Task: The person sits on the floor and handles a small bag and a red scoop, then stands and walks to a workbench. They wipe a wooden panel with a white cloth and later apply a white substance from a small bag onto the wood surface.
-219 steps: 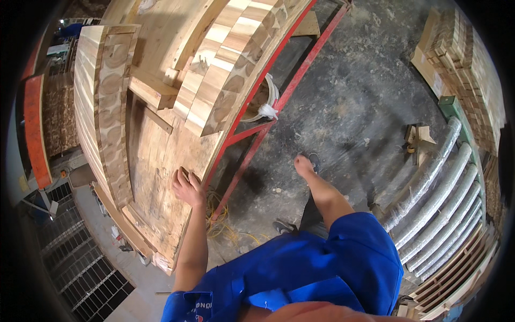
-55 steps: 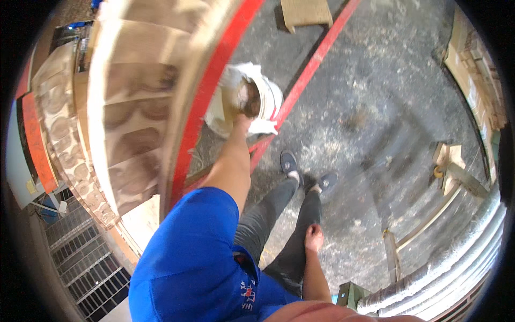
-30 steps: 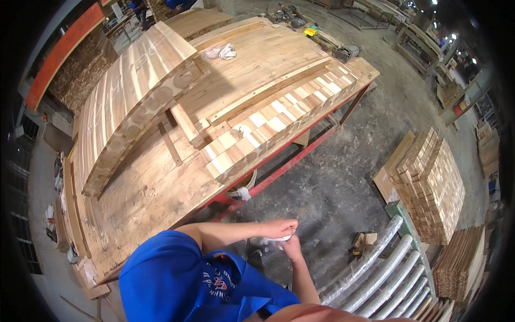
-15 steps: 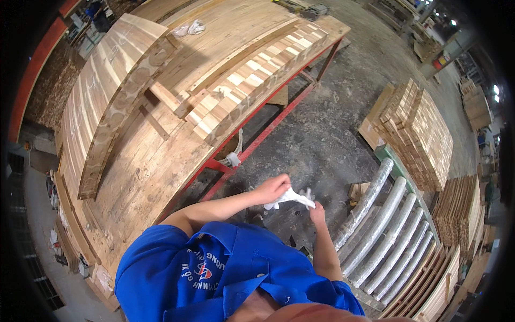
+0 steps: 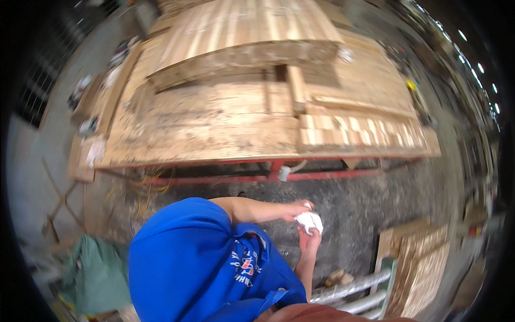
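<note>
A crumpled white cloth glove (image 5: 310, 219) is held between both hands in front of my body, over the dark floor. My left hand (image 5: 296, 210) is closed on its upper left side, with a bit of white showing at the fingertips. From below, my right hand (image 5: 309, 239) grips its lower edge. Motion blur hides the exact finger positions. Beyond my hands stands a wooden workbench (image 5: 204, 137) on a red metal frame. On it lie a large curved panel of glued wood strips (image 5: 241, 29) and a long row of wood blocks (image 5: 359, 131).
Silver-wrapped rollers (image 5: 354, 290) with a green end bar stand at lower right, beside stacked wood pieces (image 5: 424, 273). A green cloth cover (image 5: 96, 276) lies at lower left. Yellow cords (image 5: 146, 190) hang by the bench's red frame (image 5: 225, 181).
My view has turned left, so the bench now runs across ahead and the rollers sit lower right. The glove, stretched between my hands before, is now bunched up with my hands closer together.
</note>
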Available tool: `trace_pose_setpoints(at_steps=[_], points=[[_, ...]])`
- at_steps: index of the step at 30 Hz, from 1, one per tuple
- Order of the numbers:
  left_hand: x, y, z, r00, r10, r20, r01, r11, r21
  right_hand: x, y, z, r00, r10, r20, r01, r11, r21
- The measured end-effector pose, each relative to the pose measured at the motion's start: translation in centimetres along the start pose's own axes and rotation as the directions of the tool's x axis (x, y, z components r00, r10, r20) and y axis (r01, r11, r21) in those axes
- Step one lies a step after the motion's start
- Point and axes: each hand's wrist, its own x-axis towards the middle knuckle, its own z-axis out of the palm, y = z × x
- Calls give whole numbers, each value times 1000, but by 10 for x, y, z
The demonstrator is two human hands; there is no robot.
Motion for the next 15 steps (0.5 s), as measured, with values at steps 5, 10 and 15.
trace_pose_setpoints(at_steps=[5,10,15], points=[[-23,-9,-21,946,-37,-321,-88,926,-366,-2,24,49,989,33,-143,-26,999,48],[-66,-18,-22,819,299,-491,-307,949,66,24,62,100,1000,-7,-22,5,997,-73],[-129,4,-63,695,204,-689,-415,897,-154,12,107,177,859,-440,263,505,634,-585]])
